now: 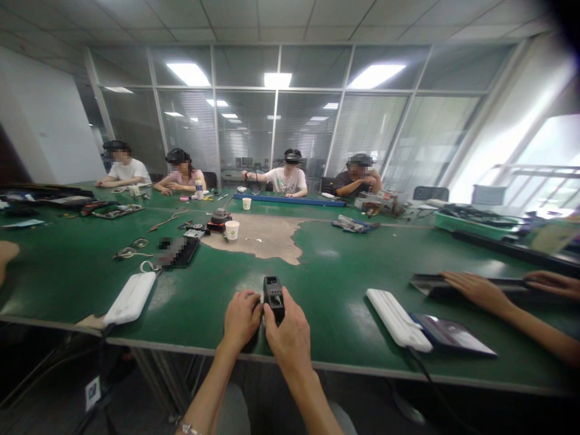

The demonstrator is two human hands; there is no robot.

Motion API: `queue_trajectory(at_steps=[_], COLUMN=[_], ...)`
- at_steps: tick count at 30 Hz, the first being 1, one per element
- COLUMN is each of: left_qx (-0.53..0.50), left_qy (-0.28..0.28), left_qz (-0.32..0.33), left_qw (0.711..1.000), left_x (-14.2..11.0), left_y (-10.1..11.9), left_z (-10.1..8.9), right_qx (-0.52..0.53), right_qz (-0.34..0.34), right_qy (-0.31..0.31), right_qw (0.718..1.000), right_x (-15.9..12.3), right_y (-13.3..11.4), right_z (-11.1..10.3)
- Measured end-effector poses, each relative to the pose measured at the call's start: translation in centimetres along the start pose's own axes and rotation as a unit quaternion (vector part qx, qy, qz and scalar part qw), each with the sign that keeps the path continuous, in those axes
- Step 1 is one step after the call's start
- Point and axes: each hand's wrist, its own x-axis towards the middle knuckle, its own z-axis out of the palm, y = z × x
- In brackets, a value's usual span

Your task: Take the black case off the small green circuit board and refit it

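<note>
My right hand (290, 331) grips a small black boxy device (273, 287) with openings in its upper face, close to the front of the green table (335, 266). The thumb lies on its near end and the fingers wrap its right side. Just left of the device, my left hand (242, 319) is curled, fingertips pressed together beside it. A dark shape shows under that hand, but what it holds is hidden. From this view I cannot tell whether the left fingertips touch the device.
White power banks (131, 297) lie on either side, with a dark flat device (455, 335) at right. Another person's hands (480, 293) rest on a black metal strip at right. Paper cups (232, 230), glasses (131, 249) and gloves (353, 224) lie farther back. Several people sit opposite.
</note>
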Motion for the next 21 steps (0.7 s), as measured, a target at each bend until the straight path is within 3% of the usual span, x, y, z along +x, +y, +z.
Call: queue_trajectory(at_steps=[10,16,21], left_qx=[-0.016,-0.021,-0.024], left_qy=[0.021,0.035,0.047], left_qz=[0.001,0.010,-0.019], left_qw=[1.000,0.999,0.998], left_x=[0.1,0.3,0.5], left_y=[-0.1,-0.2,-0.5], left_z=[0.1,0.2,0.7], right_qx=[-0.020,-0.018,-0.012], right_qz=[-0.010,-0.008,-0.021], right_qy=[-0.011,-0.022,-0.015], right_qw=[1.000,1.000,1.000], right_x=[0.0,-1.3,-2.9], right_y=[0.5,1.5,2.4], right_z=[0.4,1.3,1.8])
